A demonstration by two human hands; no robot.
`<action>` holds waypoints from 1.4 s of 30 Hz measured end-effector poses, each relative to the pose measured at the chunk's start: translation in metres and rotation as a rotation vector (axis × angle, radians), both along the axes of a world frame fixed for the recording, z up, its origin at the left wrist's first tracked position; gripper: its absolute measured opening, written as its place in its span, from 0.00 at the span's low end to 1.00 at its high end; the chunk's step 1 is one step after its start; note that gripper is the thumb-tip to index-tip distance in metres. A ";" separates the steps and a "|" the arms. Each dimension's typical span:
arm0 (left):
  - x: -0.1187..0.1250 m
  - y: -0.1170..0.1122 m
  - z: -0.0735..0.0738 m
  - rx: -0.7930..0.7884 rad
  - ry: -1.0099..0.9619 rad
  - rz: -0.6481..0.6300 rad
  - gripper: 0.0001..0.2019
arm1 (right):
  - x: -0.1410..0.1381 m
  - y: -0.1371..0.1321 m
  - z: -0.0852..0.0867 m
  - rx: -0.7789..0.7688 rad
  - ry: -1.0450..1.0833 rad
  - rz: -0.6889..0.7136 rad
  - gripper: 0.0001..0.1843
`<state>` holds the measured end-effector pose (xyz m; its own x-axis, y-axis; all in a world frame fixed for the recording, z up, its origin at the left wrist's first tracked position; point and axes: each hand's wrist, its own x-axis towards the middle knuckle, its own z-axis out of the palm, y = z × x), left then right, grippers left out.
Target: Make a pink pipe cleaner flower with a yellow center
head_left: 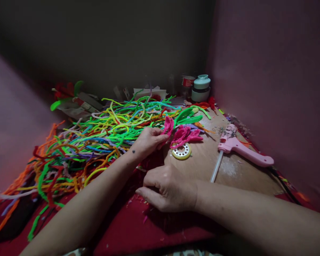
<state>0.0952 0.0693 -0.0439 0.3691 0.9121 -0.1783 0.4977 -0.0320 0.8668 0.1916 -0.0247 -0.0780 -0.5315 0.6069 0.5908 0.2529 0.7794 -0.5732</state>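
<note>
My left hand [148, 142] is closed, its thumb and fingers pinching a bright pink petal of bent pipe cleaner [169, 123]. More pink petal shapes [183, 135] lie just right of those fingertips, above a round yellow-rimmed disc with holes [180, 152]. Lower down and nearer to me, my right hand [168, 188] hovers over the red cloth with its fingers curled in and the thumb stretched forward. What it may hold is hidden behind the fingers.
A large heap of coloured pipe cleaners [117, 129] spreads across the left. On the brown board [242, 181] lies a pink glue gun [238, 147] with a glue stick [217, 166] in it. Green leaf shapes [188, 117] and a pale green lidded jar [201, 89] stand farther back.
</note>
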 end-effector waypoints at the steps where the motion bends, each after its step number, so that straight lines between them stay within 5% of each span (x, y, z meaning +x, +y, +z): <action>1: 0.000 0.000 0.000 0.000 0.002 0.001 0.14 | 0.000 0.000 0.000 0.001 0.001 0.000 0.16; 9: 0.002 0.000 -0.002 0.022 0.015 0.020 0.13 | -0.001 0.000 -0.001 0.009 0.002 -0.010 0.16; 18: 0.004 0.004 -0.017 0.372 0.264 -0.048 0.12 | 0.000 0.000 0.001 0.010 0.018 0.006 0.16; 42: 0.019 0.006 -0.009 0.133 0.029 0.032 0.10 | 0.000 0.000 0.002 -0.002 -0.033 0.010 0.16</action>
